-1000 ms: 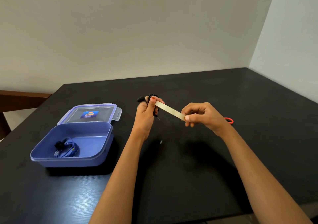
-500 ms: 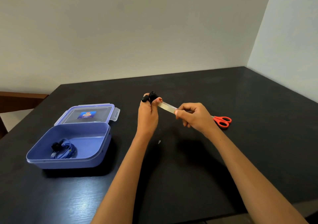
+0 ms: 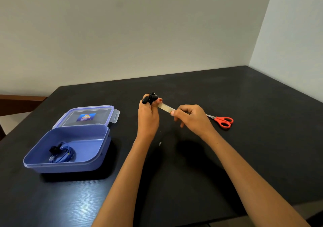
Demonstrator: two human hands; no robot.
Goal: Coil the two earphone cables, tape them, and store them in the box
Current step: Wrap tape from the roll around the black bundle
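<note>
Black table (image 3: 244, 157) bears blue box (image 3: 97, 150) and scissors (image 3: 222, 121).

Lower centre of frame: my forearms, bare, unsleeved. Centre: my left hand (image 3: 148, 116), thumbnail painted red; my right hand (image 3: 192, 117), thumbnail a paler pink.

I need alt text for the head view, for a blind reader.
The left hand holds a coiled black earphone cable; the right hand pinches a tape strip stretched from it. An open blue box on the table holds a blue cable; red scissors lie nearby.
</note>
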